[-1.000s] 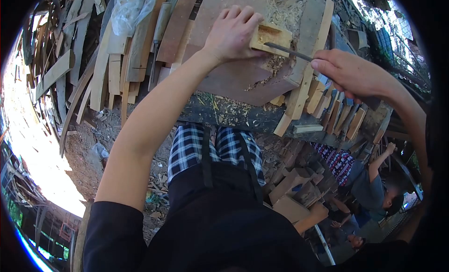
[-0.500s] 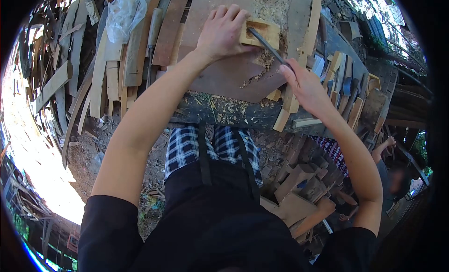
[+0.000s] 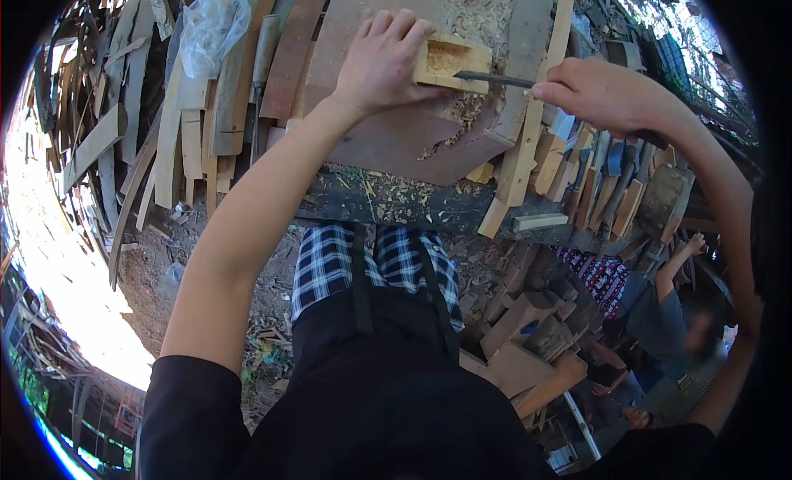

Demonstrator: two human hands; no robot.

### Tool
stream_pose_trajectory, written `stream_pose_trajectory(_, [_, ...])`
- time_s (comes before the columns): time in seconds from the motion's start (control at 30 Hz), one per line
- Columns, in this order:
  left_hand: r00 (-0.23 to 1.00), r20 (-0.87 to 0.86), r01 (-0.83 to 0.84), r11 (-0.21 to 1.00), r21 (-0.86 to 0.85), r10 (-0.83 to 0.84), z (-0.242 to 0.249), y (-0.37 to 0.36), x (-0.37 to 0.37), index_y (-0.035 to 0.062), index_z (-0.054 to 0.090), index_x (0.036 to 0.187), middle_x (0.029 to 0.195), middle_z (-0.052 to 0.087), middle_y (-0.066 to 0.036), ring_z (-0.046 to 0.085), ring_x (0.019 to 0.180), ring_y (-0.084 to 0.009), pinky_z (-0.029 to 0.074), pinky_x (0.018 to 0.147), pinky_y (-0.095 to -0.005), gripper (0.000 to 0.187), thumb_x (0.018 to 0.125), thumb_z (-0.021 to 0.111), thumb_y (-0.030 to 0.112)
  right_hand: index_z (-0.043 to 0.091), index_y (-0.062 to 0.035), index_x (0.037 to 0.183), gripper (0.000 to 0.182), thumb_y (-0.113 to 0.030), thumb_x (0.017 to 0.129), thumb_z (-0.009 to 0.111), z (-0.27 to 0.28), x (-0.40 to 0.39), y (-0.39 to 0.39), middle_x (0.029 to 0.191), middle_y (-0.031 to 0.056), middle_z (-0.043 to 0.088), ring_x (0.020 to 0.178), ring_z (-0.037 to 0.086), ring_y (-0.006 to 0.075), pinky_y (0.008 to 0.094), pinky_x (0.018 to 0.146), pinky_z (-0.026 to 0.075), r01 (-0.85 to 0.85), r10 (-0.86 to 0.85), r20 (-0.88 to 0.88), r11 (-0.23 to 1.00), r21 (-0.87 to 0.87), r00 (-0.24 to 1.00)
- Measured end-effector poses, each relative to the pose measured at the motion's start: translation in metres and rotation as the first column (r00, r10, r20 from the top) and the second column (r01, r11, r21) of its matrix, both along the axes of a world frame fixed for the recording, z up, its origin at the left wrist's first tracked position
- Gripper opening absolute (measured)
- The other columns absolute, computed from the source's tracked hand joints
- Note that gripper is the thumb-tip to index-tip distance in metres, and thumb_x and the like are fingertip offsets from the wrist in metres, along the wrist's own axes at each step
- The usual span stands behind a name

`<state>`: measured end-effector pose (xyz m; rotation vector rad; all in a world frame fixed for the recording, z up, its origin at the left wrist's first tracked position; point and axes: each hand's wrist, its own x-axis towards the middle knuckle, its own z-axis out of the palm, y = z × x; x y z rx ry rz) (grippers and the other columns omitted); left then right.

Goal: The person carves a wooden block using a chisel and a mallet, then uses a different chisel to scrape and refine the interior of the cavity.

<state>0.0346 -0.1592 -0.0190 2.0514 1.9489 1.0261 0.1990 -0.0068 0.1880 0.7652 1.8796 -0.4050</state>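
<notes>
While your left hand [image 3: 386,61] grips the left end of the block [image 3: 453,63], its thumb along the near side, your right hand [image 3: 609,96] is closed around the chisel [image 3: 498,80]. The block lies on the board [image 3: 388,139], between your two hands, touching the left and apart from the right. The chisel's tip meets the block's near rim, beside the hollow [image 3: 444,59]. Shavings [image 3: 481,18] lie on the board beyond the block.
</notes>
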Motion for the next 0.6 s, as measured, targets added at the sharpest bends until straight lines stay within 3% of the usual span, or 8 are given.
stream_pose_trajectory(0.03, [1.000, 0.011, -0.006, 1.000, -0.004, 0.006, 0.000, -0.001, 0.000, 0.0119, 0.053, 0.126, 0.110, 0.050, -0.008, 0.052, 0.106, -0.0301, 0.044, 0.092, -0.0445, 0.081, 0.062, 0.088, 0.047, 0.063, 0.0018, 0.097, 0.053, -0.045, 0.106, 0.039, -0.007, 0.010, 0.001, 0.059, 0.0108, 0.058, 0.056, 0.066, 0.0278, 0.0407, 0.054, 0.054, -0.047, 0.047, -0.034, 0.999, 0.005, 0.998])
stream_pose_trajectory(0.07, [1.000, 0.024, -0.014, 1.000, -0.009, 0.015, 0.002, -0.002, 0.002, 0.0124, 0.053, 0.126, 0.110, 0.050, -0.008, 0.051, 0.105, -0.0300, 0.044, 0.092, -0.0446, 0.081, 0.062, 0.088, 0.045, 0.063, 0.0003, 0.101, 0.048, -0.043, 0.106, 0.042, -0.013, 0.029, -0.007, 0.067, 0.0151, 0.064, 0.067, 0.068, 0.0364, 0.0476, 0.066, 0.056, -0.179, 0.195, -0.245, 0.980, 0.088, 0.950])
stream_pose_trajectory(0.1, [0.999, 0.037, -0.015, 1.000, -0.009, 0.016, 0.002, -0.002, 0.003, 0.0124, 0.053, 0.126, 0.110, 0.050, -0.008, 0.051, 0.105, -0.0300, 0.044, 0.092, -0.0446, 0.081, 0.062, 0.088, 0.045, 0.063, 0.0003, 0.101, 0.048, -0.043, 0.106, 0.042, -0.011, 0.035, -0.016, 0.067, 0.0151, 0.064, 0.067, 0.068, 0.0364, 0.0476, 0.066, 0.056, -0.181, 0.196, -0.233, 0.980, 0.086, 0.952])
stream_pose_trajectory(0.17, [0.999, 0.040, -0.023, 0.997, -0.068, 0.026, 0.005, -0.002, 0.003, 0.0127, 0.053, 0.126, 0.109, 0.049, -0.008, 0.050, 0.105, -0.0303, 0.044, 0.092, -0.0444, 0.081, 0.060, 0.089, 0.041, 0.058, -0.0030, 0.094, 0.042, -0.042, 0.105, 0.047, -0.008, 0.036, -0.030, 0.068, 0.0146, 0.067, 0.069, 0.070, 0.0368, 0.0458, 0.061, 0.056, -0.322, 0.423, -0.243, 0.874, 0.364, 0.873])
stream_pose_trajectory(0.23, [0.999, 0.042, -0.020, 0.997, -0.069, 0.023, 0.006, -0.003, 0.003, 0.0127, 0.053, 0.126, 0.109, 0.049, -0.008, 0.050, 0.105, -0.0306, 0.044, 0.092, -0.0443, 0.081, 0.059, 0.090, 0.039, 0.054, -0.0062, 0.098, 0.039, -0.044, 0.104, 0.048, -0.022, 0.050, -0.030, 0.067, 0.0133, 0.067, 0.065, 0.070, 0.0352, 0.0447, 0.057, 0.056, -0.343, 0.440, -0.209, 0.860, 0.379, 0.873])
stream_pose_trajectory(0.33, [0.999, 0.039, -0.023, 0.997, -0.077, 0.026, 0.007, 0.000, 0.001, 0.0127, 0.053, 0.126, 0.109, 0.049, -0.009, 0.049, 0.105, -0.0312, 0.044, 0.093, -0.0443, 0.082, 0.057, 0.090, 0.036, 0.052, -0.0091, 0.099, 0.036, -0.045, 0.104, 0.048, -0.043, 0.072, -0.028, 0.066, 0.0128, 0.067, 0.060, 0.069, 0.0314, 0.0412, 0.050, 0.054, -0.331, 0.511, -0.311, 0.812, 0.481, 0.801])
stream_pose_trajectory(0.6, [1.000, -0.006, -0.006, 0.995, -0.102, 0.005, 0.005, -0.004, 0.004, 0.0113, 0.052, 0.126, 0.110, 0.049, -0.010, 0.049, 0.106, -0.0335, 0.043, 0.094, -0.0455, 0.083, 0.057, 0.090, 0.035, 0.054, -0.0096, 0.101, 0.036, -0.045, 0.103, 0.049, -0.079, 0.081, -0.046, 0.065, 0.0101, 0.067, 0.060, 0.069, 0.0297, 0.0406, 0.050, 0.054, -0.146, 0.409, -0.480, 0.857, 0.494, 0.776])
